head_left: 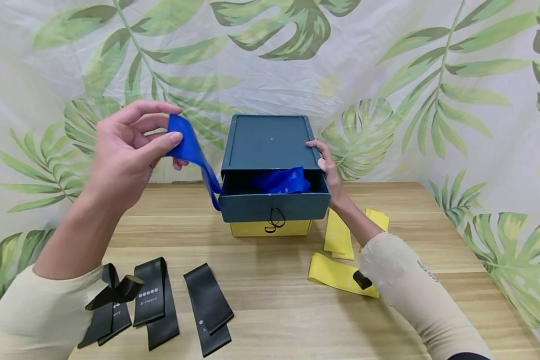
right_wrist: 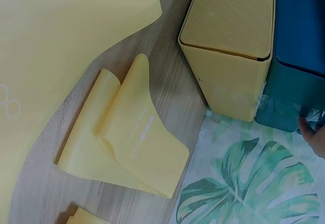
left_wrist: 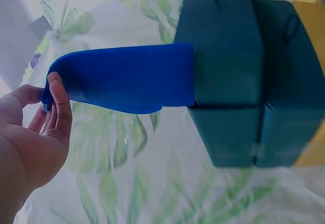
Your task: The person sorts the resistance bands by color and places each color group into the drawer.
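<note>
**Blue band [head_left: 184,143] slanting from left hand [head_left: 128,142] toward drawer [head_left: 274,206]**

The left hand is pinching the blue band's upper end between thumb and fingers. Its long axis is running down and right to the drawer's left side. The right hand [head_left: 330,169], farther off, is holding the box's [head_left: 270,140] right edge.

Left grip [head_left: 128,144] raised in a pinch; right grip [head_left: 330,172] lower and farther forward; both sleeved forearms [head_left: 78,227] angled inward.

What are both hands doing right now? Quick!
Left hand: closed, pinching the blue band.
Right hand: touching the right side of the dark teal drawer box; whether it grips cannot be told.
</note>
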`<move>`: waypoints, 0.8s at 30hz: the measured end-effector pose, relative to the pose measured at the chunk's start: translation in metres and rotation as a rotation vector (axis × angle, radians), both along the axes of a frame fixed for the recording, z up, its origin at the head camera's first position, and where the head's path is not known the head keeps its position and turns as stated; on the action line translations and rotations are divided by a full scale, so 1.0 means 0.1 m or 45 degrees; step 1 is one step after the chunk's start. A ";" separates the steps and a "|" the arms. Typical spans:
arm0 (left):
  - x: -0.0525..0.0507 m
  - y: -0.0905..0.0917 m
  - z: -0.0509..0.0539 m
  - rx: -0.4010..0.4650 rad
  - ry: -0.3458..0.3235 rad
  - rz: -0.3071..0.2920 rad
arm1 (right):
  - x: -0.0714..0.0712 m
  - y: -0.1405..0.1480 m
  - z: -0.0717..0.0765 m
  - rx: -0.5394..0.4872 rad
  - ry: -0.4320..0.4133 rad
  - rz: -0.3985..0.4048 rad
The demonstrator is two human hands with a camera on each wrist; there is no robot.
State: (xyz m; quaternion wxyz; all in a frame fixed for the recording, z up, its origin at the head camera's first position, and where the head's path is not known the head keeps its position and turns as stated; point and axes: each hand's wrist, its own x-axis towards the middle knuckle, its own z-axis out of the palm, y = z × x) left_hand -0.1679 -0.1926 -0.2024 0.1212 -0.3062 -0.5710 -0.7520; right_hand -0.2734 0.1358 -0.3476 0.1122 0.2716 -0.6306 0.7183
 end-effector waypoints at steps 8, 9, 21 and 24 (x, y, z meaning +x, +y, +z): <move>-0.08 0.36 0.15 -0.086 0.111 0.048 | 0.01 -0.01 0.00 -0.010 0.013 -0.010; -0.10 0.41 0.17 -0.091 0.112 0.048 | 0.00 -0.01 0.00 -0.012 0.013 -0.011; -0.29 0.91 0.25 -0.194 0.078 -0.043 | -0.02 -0.02 0.01 -0.070 -0.003 0.012; -0.34 1.01 0.24 -0.248 0.082 -0.041 | -0.03 -0.02 0.02 -0.061 0.017 -0.008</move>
